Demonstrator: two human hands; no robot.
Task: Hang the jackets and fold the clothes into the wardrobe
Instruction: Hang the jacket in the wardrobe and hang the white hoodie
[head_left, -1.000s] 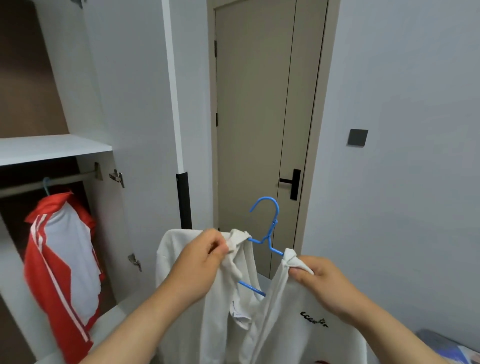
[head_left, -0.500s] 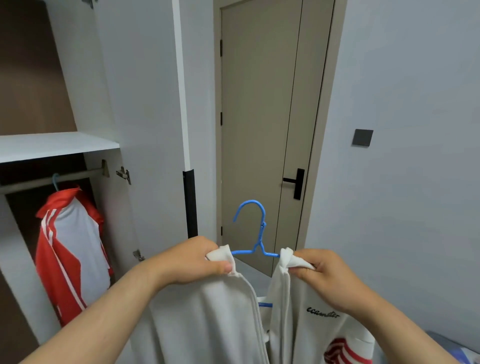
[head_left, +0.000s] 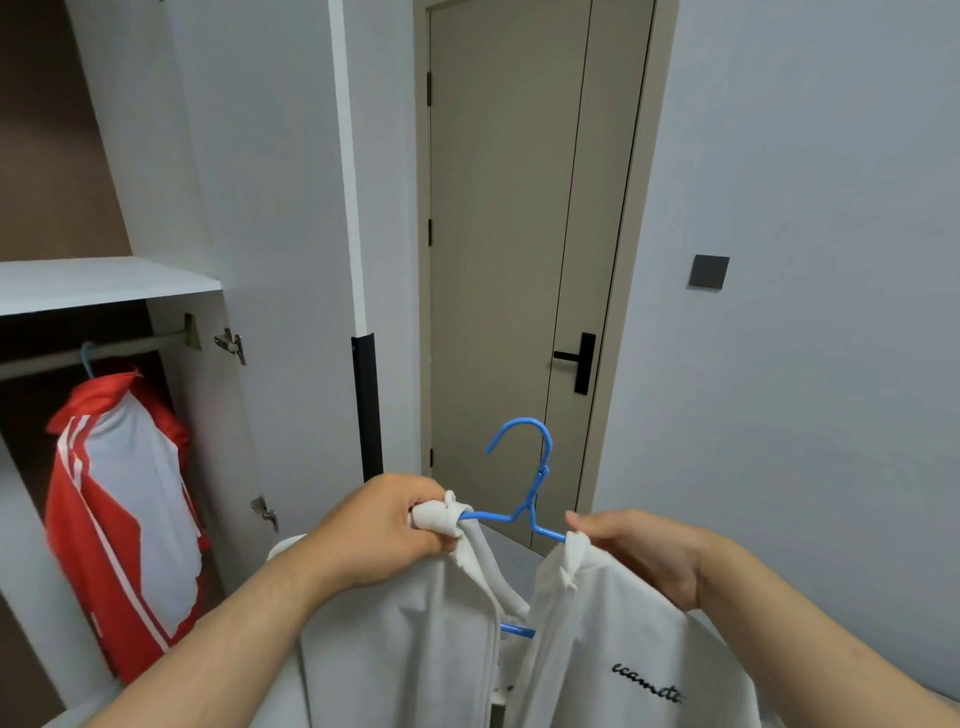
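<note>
Left hand (head_left: 384, 530) and right hand (head_left: 644, 556) pinch collar of white jacket (head_left: 415, 649) on blue hanger (head_left: 542, 474).

white jacket (head_left: 415, 649) cut off at bottom edge, hanger (head_left: 524, 512) shoulders hidden inside it, red jacket (head_left: 119, 519) hanger mostly hidden

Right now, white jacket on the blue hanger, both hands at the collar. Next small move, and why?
Probably swing the hanger left and hook it on the rail, right of the red jacket. The white jacket drapes both hanger arms, the left hand and right hand hold its collar ends, and the hook stands free.
</note>
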